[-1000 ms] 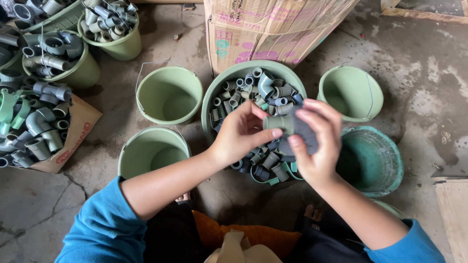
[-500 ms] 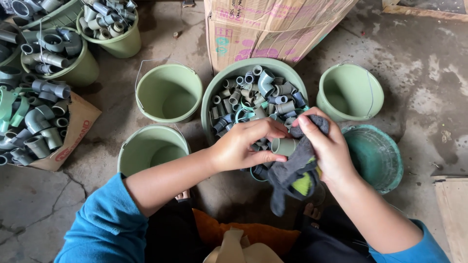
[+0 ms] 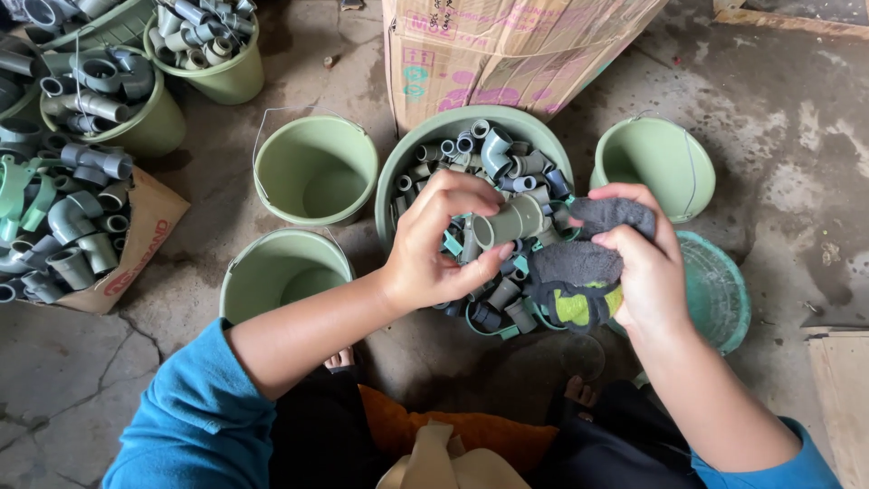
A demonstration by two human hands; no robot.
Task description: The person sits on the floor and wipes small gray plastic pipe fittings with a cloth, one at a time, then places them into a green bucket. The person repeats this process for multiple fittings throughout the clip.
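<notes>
My left hand (image 3: 439, 240) grips a short grey-green pipe fitting (image 3: 509, 223), its open end turned toward me. My right hand (image 3: 638, 258) clutches a dark grey rag with a yellow-green patch (image 3: 575, 276), pressed against the far end of the fitting. Both hands hover over a large green basin (image 3: 407, 154) filled with several grey pipe fittings (image 3: 502, 158).
Empty green buckets stand at centre left (image 3: 315, 169), lower left (image 3: 281, 272) and right (image 3: 656, 163). A teal lid (image 3: 720, 290) lies to the right. Buckets and a cardboard tray of fittings (image 3: 72, 226) fill the left. A cardboard box (image 3: 507, 50) stands behind the basin.
The fitting has turned in my left hand so its open end now faces me. My right hand has shifted right with the rag, which now bunches at the fitting's end.
</notes>
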